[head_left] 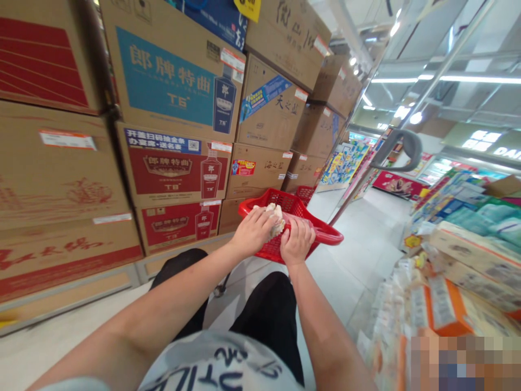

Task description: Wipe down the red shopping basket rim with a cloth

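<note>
A red plastic shopping basket [268, 251] with mesh walls stands in front of my knees, tilted in the view. My left hand [254, 229] is closed on a crumpled cream cloth [275, 217] at the basket's near rim. Just to the right, my right hand [298, 239] wraps round the red rim, its fingers curled over the top. The two hands are close together. What lies under the left palm is hidden.
Stacked cardboard cartons [179, 184] line the left side. A grey handle [401, 149] on a slanting metal pole rises beyond the basket. Packaged goods [468, 271] are piled on the right, with pale floor tiles [354, 260] between.
</note>
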A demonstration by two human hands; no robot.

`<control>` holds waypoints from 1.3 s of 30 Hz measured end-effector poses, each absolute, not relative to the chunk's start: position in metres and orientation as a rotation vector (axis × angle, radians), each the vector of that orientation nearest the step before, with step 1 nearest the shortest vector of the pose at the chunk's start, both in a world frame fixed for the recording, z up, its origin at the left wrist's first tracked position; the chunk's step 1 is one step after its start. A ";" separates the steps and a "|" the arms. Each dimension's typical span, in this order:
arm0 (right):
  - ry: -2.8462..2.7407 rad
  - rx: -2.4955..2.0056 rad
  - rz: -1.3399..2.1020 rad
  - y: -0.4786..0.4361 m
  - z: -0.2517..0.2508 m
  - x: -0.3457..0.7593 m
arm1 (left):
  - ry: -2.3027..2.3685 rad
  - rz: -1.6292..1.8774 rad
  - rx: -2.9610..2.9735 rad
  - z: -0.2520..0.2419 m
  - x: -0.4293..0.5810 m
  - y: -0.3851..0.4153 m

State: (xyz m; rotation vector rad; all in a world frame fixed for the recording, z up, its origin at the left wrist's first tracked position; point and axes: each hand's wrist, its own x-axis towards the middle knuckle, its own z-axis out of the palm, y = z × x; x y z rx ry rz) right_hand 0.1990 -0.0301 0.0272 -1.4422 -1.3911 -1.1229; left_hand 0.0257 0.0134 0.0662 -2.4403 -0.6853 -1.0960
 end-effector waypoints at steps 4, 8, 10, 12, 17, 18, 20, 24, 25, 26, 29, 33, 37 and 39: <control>-1.407 -1.465 -1.121 -0.030 0.026 0.200 | -0.770 -1.159 -2.410 0.065 0.016 0.021; -1.381 -1.464 -1.110 -0.029 0.025 0.199 | -0.799 -1.166 -2.368 0.063 0.015 0.019; -1.386 -1.453 -1.108 -0.030 0.026 0.198 | -0.670 -1.087 -2.417 0.064 0.020 0.013; -1.403 -1.444 -1.112 -0.031 0.026 0.199 | -0.585 -1.033 -2.460 0.066 0.022 0.011; -1.400 -1.464 -1.111 -0.030 0.026 0.198 | -0.782 -1.092 -2.441 0.067 0.007 0.021; -1.396 -1.466 -1.110 -0.030 0.026 0.198 | -0.812 -1.107 -2.423 0.066 0.005 0.022; -1.386 -1.462 -1.110 -0.030 0.026 0.197 | -0.807 -1.107 -2.404 0.065 0.005 0.019; -1.389 -1.473 -1.099 -0.030 0.026 0.198 | -0.631 -1.007 -2.440 0.063 0.013 0.008; -1.395 -1.475 -1.099 -0.031 0.026 0.198 | -0.605 -0.988 -2.450 0.064 0.013 0.008; -1.402 -1.476 -1.099 -0.031 0.026 0.199 | -0.606 -0.982 -2.457 0.064 0.011 0.010; -1.408 -1.472 -1.106 -0.030 0.025 0.199 | -0.759 -1.042 -2.439 0.065 0.002 0.022; -1.390 -1.459 -1.114 -0.030 0.026 0.198 | -0.853 -1.126 -2.379 0.063 0.007 0.023; -1.399 -1.450 -1.113 -0.031 0.027 0.198 | -0.638 -1.027 -2.447 0.064 0.021 0.012; -1.409 -1.459 -1.105 -0.032 0.027 0.198 | -0.624 -1.002 -2.474 0.067 0.018 0.013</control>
